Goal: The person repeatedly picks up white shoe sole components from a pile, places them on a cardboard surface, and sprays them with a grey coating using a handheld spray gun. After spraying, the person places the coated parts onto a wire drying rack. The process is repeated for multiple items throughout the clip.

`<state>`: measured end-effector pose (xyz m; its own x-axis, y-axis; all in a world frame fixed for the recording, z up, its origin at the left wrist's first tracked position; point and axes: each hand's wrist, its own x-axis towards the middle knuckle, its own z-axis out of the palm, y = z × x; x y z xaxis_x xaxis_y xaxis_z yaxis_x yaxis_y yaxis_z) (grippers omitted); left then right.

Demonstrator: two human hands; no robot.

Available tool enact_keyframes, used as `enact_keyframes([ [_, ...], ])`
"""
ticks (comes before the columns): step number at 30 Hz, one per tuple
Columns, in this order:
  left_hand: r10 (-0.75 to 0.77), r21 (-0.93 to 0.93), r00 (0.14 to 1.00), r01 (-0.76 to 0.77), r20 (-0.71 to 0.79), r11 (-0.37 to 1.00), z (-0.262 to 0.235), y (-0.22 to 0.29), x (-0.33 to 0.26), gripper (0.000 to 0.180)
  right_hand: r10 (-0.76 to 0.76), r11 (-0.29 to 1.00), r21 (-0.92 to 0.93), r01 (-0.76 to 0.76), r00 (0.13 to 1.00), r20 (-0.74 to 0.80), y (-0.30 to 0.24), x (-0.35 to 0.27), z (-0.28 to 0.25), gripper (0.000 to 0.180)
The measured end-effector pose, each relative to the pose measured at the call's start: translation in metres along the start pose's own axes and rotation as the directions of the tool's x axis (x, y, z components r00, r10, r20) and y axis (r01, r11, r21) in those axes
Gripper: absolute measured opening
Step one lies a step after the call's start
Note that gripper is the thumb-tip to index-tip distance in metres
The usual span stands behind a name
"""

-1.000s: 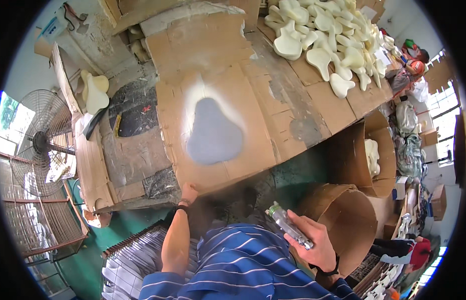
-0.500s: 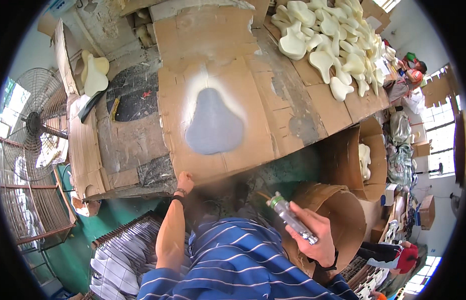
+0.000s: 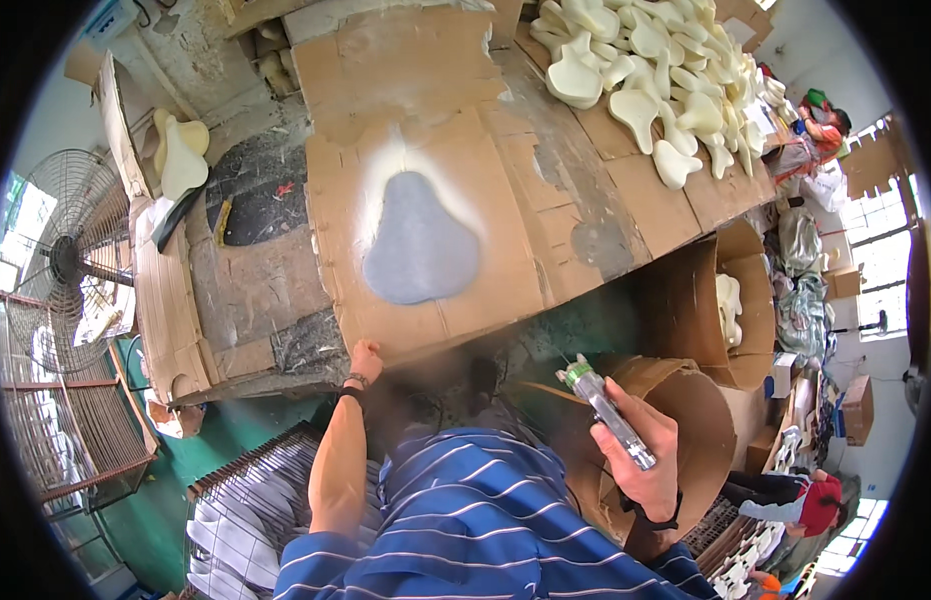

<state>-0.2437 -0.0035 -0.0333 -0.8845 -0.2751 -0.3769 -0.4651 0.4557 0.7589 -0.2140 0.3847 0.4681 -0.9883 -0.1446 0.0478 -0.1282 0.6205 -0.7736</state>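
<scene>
The right hand (image 3: 645, 455) grasps a slim, silvery tool (image 3: 617, 420) with a green collar (image 3: 577, 372); the left hand (image 3: 365, 358) curls by the cardboard (image 3: 510, 285), its hold unclear.

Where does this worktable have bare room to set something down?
Cardboard right of the grey saddle-shaped piece, short of the cream pile, looks bare; so does the stretch above that piece's pale halo. Crowded: upper right, under the pile, and far left, around pale pieces.
</scene>
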Motion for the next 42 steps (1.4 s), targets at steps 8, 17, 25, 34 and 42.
enact_keyframes([
  [8,0.027,0.067,0.999,-0.025,-0.037,0.997,-0.003,-0.011,-0.002,0.022,0.038,0.998,0.038,-0.052,0.951,0.305,-0.008,-0.012,-0.015,0.056],
  [17,-0.023,0.041,0.999,0.025,-0.048,0.999,-0.001,-0.008,-0.003,0.02,-0.114,0.99,0.093,0.105,0.988,0.104,-0.004,0.02,0.021,0.051],
  [25,0.003,0.092,0.999,0.002,-0.051,0.996,-0.001,0.005,-0.004,0.017,-0.105,0.992,0.079,0.103,0.994,0.017,0.003,0.027,0.026,0.046],
  [34,-0.03,0.064,1.0,0.03,-0.005,0.998,-0.003,-0.001,-0.001,0.018,0.011,0.998,0.063,-0.028,0.968,0.252,0.009,0.004,0.006,0.052],
  [42,0.036,0.092,0.999,-0.034,-0.02,0.995,-0.005,0.006,-0.003,0.018,0.043,0.998,0.034,-0.043,0.999,-0.017,0.027,0.004,0.001,0.044],
])
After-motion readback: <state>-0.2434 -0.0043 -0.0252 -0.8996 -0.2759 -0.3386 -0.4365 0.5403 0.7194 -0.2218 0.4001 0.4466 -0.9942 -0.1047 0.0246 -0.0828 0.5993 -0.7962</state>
